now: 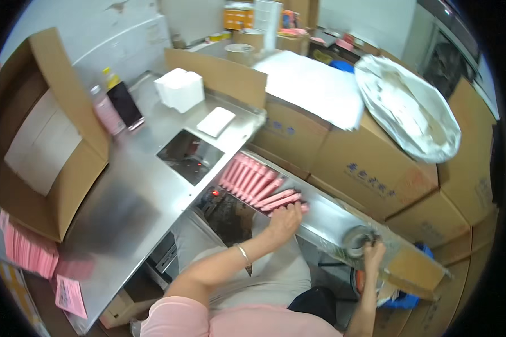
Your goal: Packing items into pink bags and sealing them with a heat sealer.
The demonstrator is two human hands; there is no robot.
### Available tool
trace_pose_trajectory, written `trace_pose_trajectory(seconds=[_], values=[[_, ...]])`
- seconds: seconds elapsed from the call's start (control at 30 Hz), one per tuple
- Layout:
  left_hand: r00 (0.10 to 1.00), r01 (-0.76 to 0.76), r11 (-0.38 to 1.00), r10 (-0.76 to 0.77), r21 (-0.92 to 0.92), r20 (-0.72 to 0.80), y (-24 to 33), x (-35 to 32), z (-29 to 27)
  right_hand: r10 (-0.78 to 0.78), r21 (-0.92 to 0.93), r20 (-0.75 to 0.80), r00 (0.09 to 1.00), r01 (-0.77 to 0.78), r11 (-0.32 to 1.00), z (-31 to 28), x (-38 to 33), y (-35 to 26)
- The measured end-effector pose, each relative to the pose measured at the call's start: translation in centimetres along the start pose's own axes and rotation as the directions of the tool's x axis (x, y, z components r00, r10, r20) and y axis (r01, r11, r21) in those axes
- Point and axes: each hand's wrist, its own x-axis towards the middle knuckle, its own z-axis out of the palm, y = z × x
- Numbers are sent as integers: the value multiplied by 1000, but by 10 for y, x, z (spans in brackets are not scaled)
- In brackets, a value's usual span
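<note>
Slim pink stick-shaped pieces (247,175) lie side by side in a row on a narrow metal ledge. At the near right end of that row, my left hand (285,223) has its fingers bent down and closed around a pink stick-shaped piece (304,208); the fingertips are partly hidden. My right hand (374,254) is closed at the right side of a round grey ring-like thing (353,242) farther along the ledge. What those fingers pinch is too small to make out.
A metal table (129,208) on the left bears an open carton (67,191), a phone (125,105), a pink bottle (107,112) and white stacks (180,90). It has a square opening (190,156). Cartons (371,168) line the far right, under a white sack (407,106).
</note>
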Motion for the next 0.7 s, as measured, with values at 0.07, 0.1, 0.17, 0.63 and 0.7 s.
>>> trace_pose_trajectory(seconds=[0.07, 0.1, 0.17, 0.63, 0.7], values=[[946, 174, 939, -243, -297, -213, 15, -4, 7, -146, -11, 4, 989, 146, 989, 15, 17, -15], [930, 187, 951, -253, -247, -268, -33, -2, -2, -167, 153, -5, 986, 166, 974, 58, 30, -83], [668, -82, 922, -231, -378, -707, -40, -45, 13, -270, 392, 114, 956, 206, 896, 60, 24, -146], [-352, 914, -382, -592, -132, -725, -190, -565, 28, -894, 520, -27, 447, 770, 369, 100, 14, -314], [-43, 969, -183, -786, 166, -617, -197, -654, 97, -927, 599, -70, 368, 758, 256, 111, -8, -345]])
